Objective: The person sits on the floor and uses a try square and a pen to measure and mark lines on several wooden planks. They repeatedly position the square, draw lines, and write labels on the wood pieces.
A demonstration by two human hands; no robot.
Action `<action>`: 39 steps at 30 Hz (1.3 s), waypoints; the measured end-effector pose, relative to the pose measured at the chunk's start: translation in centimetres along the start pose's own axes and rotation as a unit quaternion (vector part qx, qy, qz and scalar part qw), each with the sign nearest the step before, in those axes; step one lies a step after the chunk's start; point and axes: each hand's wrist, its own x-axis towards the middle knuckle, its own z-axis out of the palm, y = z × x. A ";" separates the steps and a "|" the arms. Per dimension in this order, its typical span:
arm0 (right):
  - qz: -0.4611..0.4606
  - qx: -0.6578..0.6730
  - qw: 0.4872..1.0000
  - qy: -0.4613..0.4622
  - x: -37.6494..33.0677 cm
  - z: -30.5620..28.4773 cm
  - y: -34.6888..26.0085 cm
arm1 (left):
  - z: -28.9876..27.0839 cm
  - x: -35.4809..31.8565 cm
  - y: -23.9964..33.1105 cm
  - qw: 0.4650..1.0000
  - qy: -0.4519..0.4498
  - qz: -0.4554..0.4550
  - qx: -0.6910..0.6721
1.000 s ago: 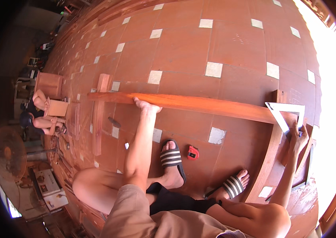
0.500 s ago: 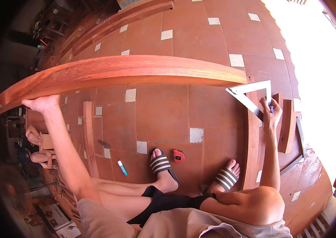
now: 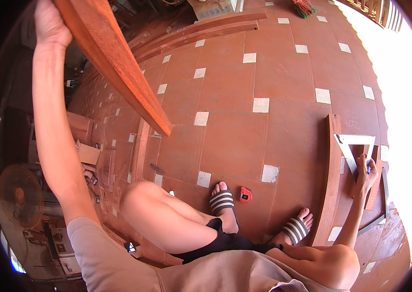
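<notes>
My left hand [image 3: 50,27] is raised at the upper left, its fingers closed round the edge of a long reddish wooden beam [image 3: 118,63]. The beam slants down to the right, its other end hanging over the floor tiles. At the right, my right hand [image 3: 365,170] grips a silver triangular square [image 3: 355,139] by one leg. A blue pen [image 3: 368,170] shows between the fingers of that hand. Below the square a wooden beam [image 3: 329,180] lies on the floor, with a shorter wooden piece [image 3: 374,187] beside it.
Between my sandalled feet sits a red tape measure [image 3: 245,194]. A dark metal framing square [image 3: 386,194] lies at the right. Another narrow beam [image 3: 141,151] lies to the left, near a fan [image 3: 20,197]. Long beams [image 3: 206,30] and a reddish bundle [image 3: 304,7] are farther back.
My left hand has lifted its end of the beam and swung it up and away, from crosswise to slanting. The beam's right end has left the square. My right hand keeps the square.
</notes>
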 end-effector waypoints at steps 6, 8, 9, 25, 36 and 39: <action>-0.029 -0.084 0.996 0.027 -1.2 -3.3 -1.4 | 3.3 -7.9 -11.2 0.882 -0.392 -0.241 0.105; -0.078 -0.213 0.971 0.079 -2.8 -3.5 -3.2 | 4.8 -12.4 -13.9 0.849 -0.439 -0.270 0.119; -0.101 -0.223 0.965 0.092 -3.1 -4.4 -3.1 | 4.6 -13.7 -16.6 0.826 -0.477 -0.273 0.128; 0.049 -0.240 0.965 0.094 -9.6 -8.5 -2.3 | 4.7 -34.0 -39.8 0.547 -0.680 -0.458 0.169; 0.056 -0.268 0.959 0.068 -10.4 -7.1 -2.4 | 1.7 -36.6 -45.9 0.355 -0.649 -0.658 0.142; 0.069 -0.269 0.958 0.076 -10.3 -7.1 -1.8 | 1.2 -37.8 -48.5 0.328 -0.638 -0.682 0.142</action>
